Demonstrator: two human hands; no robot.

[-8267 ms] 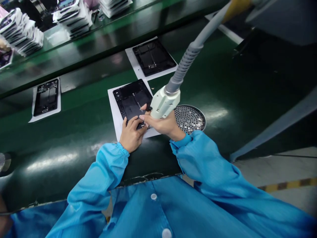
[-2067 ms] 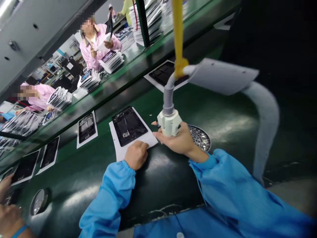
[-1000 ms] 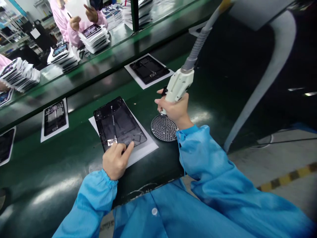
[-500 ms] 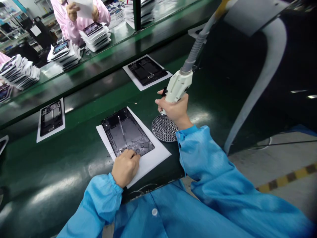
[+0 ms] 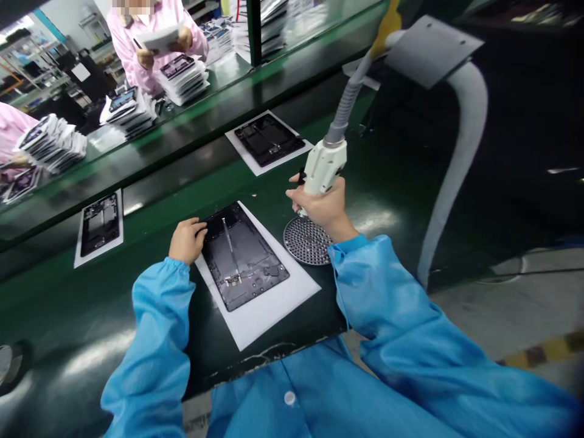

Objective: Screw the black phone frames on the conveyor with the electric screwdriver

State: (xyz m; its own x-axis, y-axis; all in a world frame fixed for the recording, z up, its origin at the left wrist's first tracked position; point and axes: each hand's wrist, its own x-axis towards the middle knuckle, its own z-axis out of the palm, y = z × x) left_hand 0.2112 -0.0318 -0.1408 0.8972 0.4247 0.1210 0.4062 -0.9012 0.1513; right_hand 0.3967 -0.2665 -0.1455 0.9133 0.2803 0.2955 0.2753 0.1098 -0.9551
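In the head view a black tablet back housing [image 5: 255, 261], with a thin ribbon cable running along it, lies on white paper [image 5: 278, 310]. My left hand [image 5: 188, 238] is at its upper left corner, fingers curled and closed on the edge; the fingertips are partly hidden. My right hand [image 5: 326, 207] is wrapped round a pale electric screwdriver [image 5: 325, 164], hanging from a ribbed grey hose [image 5: 347, 106]. The screwdriver's tip points down over a round perforated screw plate [image 5: 303, 240] holding small shiny screws, right of the tablet housing.
Two more tablet housings on paper lie on the green bench, one at the back [image 5: 268, 139] and one at the left [image 5: 99, 225]. A bent grey pipe [image 5: 456, 158] rises at the right. Beyond the bench, a person in pink [image 5: 137, 36] handles papers near stacked sheets [image 5: 185, 79].
My left hand has moved from the tablet housing's lower edge up to its upper left corner. My right hand keeps the screwdriver over the screw plate. The person behind has lowered the paper.
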